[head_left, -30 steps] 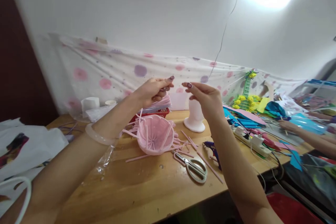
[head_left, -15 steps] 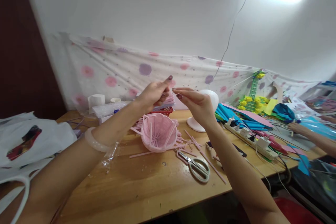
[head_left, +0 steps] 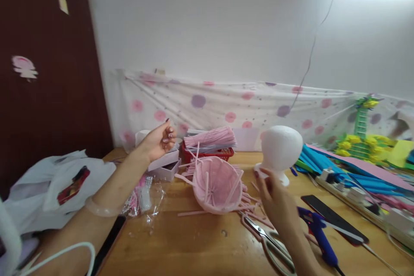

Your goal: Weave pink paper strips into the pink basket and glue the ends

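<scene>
Hovering above a small white box [head_left: 164, 161], our left hand [head_left: 160, 141] curls its fingers loosely, gripping nothing. Our right hand [head_left: 274, 200] hangs low just right of the pink bowl [head_left: 215, 183] on the table [head_left: 194, 250]; whether its fingers pinch anything, we cannot tell.
</scene>
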Tool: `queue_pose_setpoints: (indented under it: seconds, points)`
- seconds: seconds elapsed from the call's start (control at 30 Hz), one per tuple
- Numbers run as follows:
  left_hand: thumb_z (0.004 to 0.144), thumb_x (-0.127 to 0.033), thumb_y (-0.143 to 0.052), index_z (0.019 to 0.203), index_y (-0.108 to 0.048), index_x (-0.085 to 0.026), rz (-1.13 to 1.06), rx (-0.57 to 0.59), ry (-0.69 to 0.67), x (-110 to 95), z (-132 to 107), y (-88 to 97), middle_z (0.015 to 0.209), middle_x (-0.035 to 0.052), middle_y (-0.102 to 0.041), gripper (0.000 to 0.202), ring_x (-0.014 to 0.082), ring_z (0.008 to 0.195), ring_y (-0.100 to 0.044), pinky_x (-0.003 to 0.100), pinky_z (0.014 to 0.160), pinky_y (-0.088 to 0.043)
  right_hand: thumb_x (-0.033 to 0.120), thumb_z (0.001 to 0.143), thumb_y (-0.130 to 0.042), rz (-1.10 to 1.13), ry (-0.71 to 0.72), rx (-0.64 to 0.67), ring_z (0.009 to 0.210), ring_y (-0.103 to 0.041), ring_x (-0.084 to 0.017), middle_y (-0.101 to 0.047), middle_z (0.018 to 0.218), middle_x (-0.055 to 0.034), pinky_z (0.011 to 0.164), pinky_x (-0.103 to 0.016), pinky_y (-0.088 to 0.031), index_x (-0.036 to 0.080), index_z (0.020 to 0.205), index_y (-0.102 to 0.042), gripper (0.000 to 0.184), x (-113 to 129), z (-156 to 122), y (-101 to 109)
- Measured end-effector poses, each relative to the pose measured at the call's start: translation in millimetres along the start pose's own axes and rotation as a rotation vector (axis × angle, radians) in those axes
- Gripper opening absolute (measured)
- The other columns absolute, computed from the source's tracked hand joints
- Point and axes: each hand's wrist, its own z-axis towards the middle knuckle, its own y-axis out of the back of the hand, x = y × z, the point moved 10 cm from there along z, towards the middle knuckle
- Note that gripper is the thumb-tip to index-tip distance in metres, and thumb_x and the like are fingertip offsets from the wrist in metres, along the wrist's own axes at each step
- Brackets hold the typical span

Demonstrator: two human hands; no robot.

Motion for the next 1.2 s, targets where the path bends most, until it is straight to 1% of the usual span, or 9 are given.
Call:
queue_pose_setpoints:
  seconds: [0.1, 0.17, 0.33, 0.57, 0.77, 0.83, 1.0, 1.1, 1.2]
  points:
    - [0.102, -0.029, -0.033, 0.063, -0.049, -0.014, -0.048, -0.012, 0.012, 12, -6, 13.5, 0.054, 0.0004, -0.046, 0.044, 0.0082, 0.042, -0.042, 0.018, 0.039, -0.035, 0.050, 0.093, -0.054, 0.157, 0.093, -0.265, 0.058, -0.057, -0.017, -0.064, 0.073, -0.0039, 0.056, -0.028, -0.044, 0.019, 0.109, -0.065, 0.036, 39, -44, 48]
    - [0.101, -0.031, -0.035, 0.067, -0.052, -0.014, -0.082, -0.012, 0.007, 15, -15, 17.2, 0.059, 0.0036, -0.051, 0.042, 0.0110, 0.048, -0.048, 0.020, 0.042, -0.039, 0.041, 0.095, -0.055, 0.294, 0.182, -0.228, 0.067, -0.060, -0.017, -0.066, 0.084, -0.0057, 0.062, -0.028, -0.047, 0.021, 0.111, -0.063, 0.027, 72, -69, 51]
    - [0.100, -0.031, -0.038, 0.069, -0.055, -0.012, -0.142, 0.012, -0.014, 15, -44, 15.3, 0.064, 0.0040, -0.051, 0.040, 0.0109, 0.052, -0.048, 0.021, 0.045, -0.040, 0.030, 0.095, -0.055, 0.569, 0.250, 0.402, 0.054, -0.050, -0.012, -0.051, 0.066, 0.0063, 0.052, -0.023, -0.041, 0.025, 0.138, -0.041, 0.046, 147, -93, -37]
    - [0.100, -0.033, -0.031, 0.070, -0.054, -0.010, -0.302, 0.163, -0.018, 4, -94, 9.9, 0.065, 0.0019, -0.046, 0.044, 0.0099, 0.054, -0.048, 0.022, 0.050, -0.044, 0.030, 0.091, -0.058, 0.906, 0.076, 0.830, 0.053, -0.050, -0.011, -0.056, 0.069, 0.0061, 0.049, -0.021, -0.040, 0.017, 0.146, -0.028, 0.064, 203, -100, -146]
    - [0.099, -0.034, -0.030, 0.075, -0.047, -0.016, -0.576, 0.086, -0.354, -36, -124, 64.7, 0.064, -0.0007, -0.047, 0.035, 0.0094, 0.054, -0.049, 0.022, 0.052, -0.045, 0.025, 0.093, -0.053, 0.861, 0.239, 0.807, 0.058, -0.053, -0.011, -0.061, 0.075, 0.0026, 0.055, -0.022, -0.042, 0.020, 0.137, -0.044, 0.045, 240, -130, -150]
    - [0.099, -0.032, -0.032, 0.076, -0.046, -0.017, -0.618, 0.053, -0.449, -43, -131, 83.5, 0.064, -0.0009, -0.048, 0.031, 0.0098, 0.055, -0.050, 0.023, 0.053, -0.046, 0.023, 0.092, -0.053, 0.836, 0.288, 0.786, 0.059, -0.054, -0.011, -0.062, 0.072, 0.0017, 0.055, -0.022, -0.040, 0.020, 0.116, -0.061, 0.026, 252, -134, -148]
    - [0.100, -0.026, -0.029, 0.074, -0.046, -0.018, -0.709, -0.037, -0.409, -24, -133, 107.0, 0.064, 0.0002, -0.050, 0.033, 0.0097, 0.057, -0.051, 0.023, 0.057, -0.048, 0.031, 0.091, -0.056, 0.844, 0.201, 0.714, 0.056, -0.053, -0.012, -0.062, 0.063, 0.0000, 0.054, -0.023, -0.040, 0.018, 0.074, -0.064, 0.022, 242, -126, -159]
    - [0.100, -0.021, -0.027, 0.071, -0.047, -0.016, -0.710, -0.123, -0.265, 10, -125, 112.2, 0.064, 0.0013, -0.049, 0.036, 0.0098, 0.057, -0.051, 0.023, 0.056, -0.048, 0.039, 0.093, -0.054, 0.856, 0.028, 0.653, 0.054, -0.055, -0.012, -0.061, 0.061, -0.0003, 0.052, -0.024, -0.041, 0.018, 0.073, -0.061, 0.030, 208, -120, -170]
    - [0.100, -0.021, -0.028, 0.071, -0.051, -0.013, -0.707, -0.208, -0.113, 50, -119, 113.3, 0.066, 0.0031, -0.052, 0.038, 0.0110, 0.059, -0.054, 0.025, 0.058, -0.051, 0.044, 0.091, -0.058, 0.909, -0.112, 0.622, 0.068, -0.064, -0.016, -0.070, 0.086, -0.0056, 0.055, -0.025, -0.047, 0.018, 0.102, -0.062, 0.028, 182, -121, -179]
